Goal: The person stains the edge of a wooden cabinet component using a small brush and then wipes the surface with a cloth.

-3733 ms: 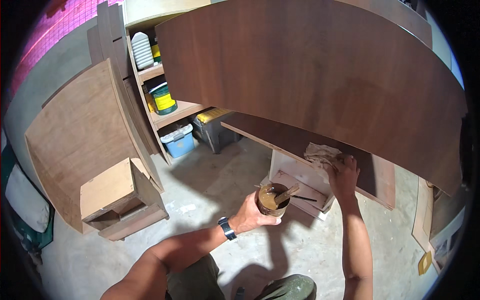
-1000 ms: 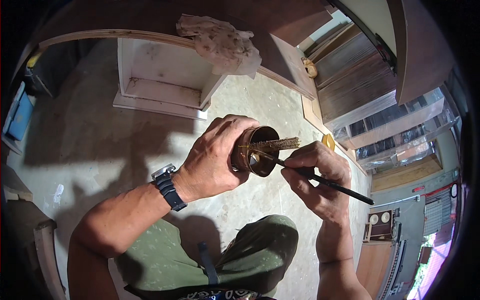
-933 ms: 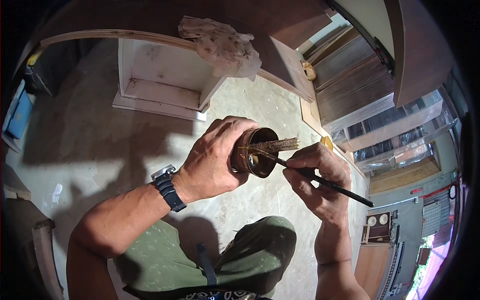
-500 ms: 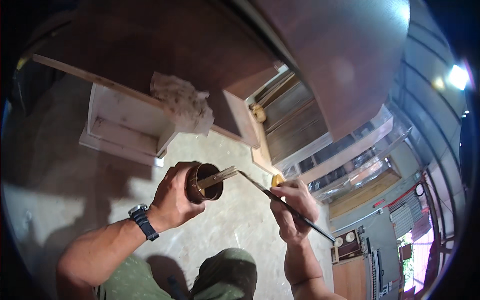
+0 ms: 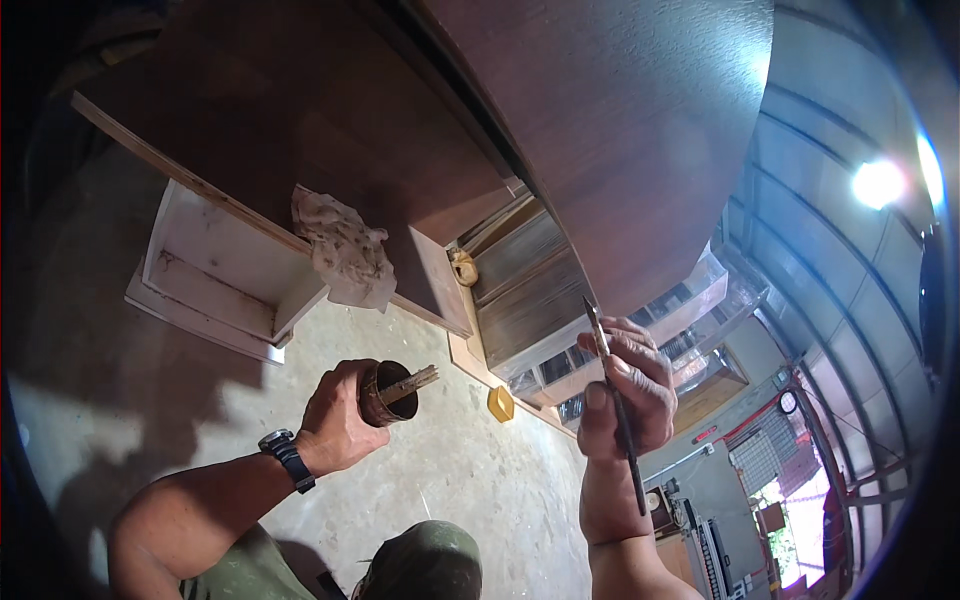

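Low in the middle, my left hand (image 5: 337,420) is closed round a small brown, stained can (image 5: 375,400) with a flat wooden stick (image 5: 414,381) standing out of its mouth. My right hand (image 5: 630,390) grips a slim dark paintbrush (image 5: 628,440) pointed upward. The brush's tip sits at or very close to the lower edge of the large brown upper panel (image 5: 640,120); whether it touches I cannot tell. A stained, crumpled rag (image 5: 340,250) drapes over the front edge of the lower brown board (image 5: 260,110).
A white open box (image 5: 225,260) stands under the lower board. A yellow container (image 5: 500,403) rests on the concrete floor (image 5: 470,470). Beyond are plastic-wrapped panels (image 5: 530,330), wall tools and a lit lamp (image 5: 877,184) at the upper right.
My right hand has lifted the brush from the can up to the upper panel's edge. The view has tilted upward. My left hand still holds the can.
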A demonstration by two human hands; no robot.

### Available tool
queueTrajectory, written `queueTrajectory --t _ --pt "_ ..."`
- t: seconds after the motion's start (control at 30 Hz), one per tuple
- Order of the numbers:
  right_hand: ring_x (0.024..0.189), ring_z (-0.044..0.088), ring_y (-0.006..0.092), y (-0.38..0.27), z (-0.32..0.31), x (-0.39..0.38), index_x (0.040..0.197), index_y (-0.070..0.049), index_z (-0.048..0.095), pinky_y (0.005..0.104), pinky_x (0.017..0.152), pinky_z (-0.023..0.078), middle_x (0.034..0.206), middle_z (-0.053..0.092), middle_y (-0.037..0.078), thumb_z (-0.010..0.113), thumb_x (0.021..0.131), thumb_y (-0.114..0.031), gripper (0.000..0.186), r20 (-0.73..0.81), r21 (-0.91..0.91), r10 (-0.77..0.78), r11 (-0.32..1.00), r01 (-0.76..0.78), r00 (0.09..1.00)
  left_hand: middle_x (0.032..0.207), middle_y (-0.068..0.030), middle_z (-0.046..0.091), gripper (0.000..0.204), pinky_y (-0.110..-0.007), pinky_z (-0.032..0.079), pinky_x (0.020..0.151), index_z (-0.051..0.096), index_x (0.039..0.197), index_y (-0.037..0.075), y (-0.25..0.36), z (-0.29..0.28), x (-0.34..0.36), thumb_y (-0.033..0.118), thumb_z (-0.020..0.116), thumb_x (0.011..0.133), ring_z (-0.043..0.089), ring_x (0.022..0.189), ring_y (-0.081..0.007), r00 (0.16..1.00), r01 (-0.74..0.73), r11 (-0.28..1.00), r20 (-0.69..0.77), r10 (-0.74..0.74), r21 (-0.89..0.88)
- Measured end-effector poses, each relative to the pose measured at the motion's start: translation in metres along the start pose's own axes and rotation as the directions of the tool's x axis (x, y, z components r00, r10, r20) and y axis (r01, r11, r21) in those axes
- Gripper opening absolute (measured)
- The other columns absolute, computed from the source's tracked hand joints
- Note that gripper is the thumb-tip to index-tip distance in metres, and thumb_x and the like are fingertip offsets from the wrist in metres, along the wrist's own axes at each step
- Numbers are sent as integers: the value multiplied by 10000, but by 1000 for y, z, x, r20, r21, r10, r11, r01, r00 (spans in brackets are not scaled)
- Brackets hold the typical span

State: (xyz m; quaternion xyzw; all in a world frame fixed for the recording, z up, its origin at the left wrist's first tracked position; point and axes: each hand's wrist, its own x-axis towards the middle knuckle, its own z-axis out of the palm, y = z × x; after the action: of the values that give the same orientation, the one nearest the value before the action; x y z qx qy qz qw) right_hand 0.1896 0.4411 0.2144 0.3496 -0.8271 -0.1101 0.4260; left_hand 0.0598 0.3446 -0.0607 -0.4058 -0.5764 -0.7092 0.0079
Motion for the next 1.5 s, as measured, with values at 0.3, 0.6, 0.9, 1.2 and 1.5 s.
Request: queueTrajectory --t 0.3,0.6,0.9,1.2,1.5 --pt "962 764 350 22 11 24 1050 4 716 560 920 591 1013 768 204 737 878 -32 177 -17 15 -68 998 68 998 1142 -206 677 507 -443 547 948 634 1186 22 7 -10 0 101 812 718 665 1056 -383 1000 11 1000 -13 -11 -5" --pt "1088 687 347 32 16 23 1094 -23 700 643 1110 419 1018 782 157 718 971 -159 185 -25 85 10 996 -8 1000 1118 -206 690 492 -449 549 940 645 1168 20 -4 -3 -1 82 796 704 672 1051 -387 1000 1 996 0 -1 -86" --pt "1178 653 350 34 20 25 1105 -33 723 636 1153 372 930 799 151 671 986 -117 154 -21 41 21 999 -20 1000 1076 -192 702 429 -458 552 912 659 1121 22 7 -6 -1 65 769 708 677 1017 -389 1000 6 993 -18 -8 -118" --pt "1093 710 326 28 25 26 1067 -36 753 597 1118 409 955 810 124 759 947 -157 171 -110 94 64 994 -53 992 1072 -185 703 414 -458 549 911 662 1112 31 9 -9 -2 61 758 711 676 1016 -383 1000 2 993 -26 -5 -117" --pt "1111 693 321 29 21 21 1141 -68 666 627 1114 418 915 782 153 639 1035 -233 198 16 -83 -42 996 43 999 1069 -180 695 420 -451 545 911 654 1125 32 8 -7 -1 49 752 717 672 1008 -376 1000 -9 992 -23 7 -125"
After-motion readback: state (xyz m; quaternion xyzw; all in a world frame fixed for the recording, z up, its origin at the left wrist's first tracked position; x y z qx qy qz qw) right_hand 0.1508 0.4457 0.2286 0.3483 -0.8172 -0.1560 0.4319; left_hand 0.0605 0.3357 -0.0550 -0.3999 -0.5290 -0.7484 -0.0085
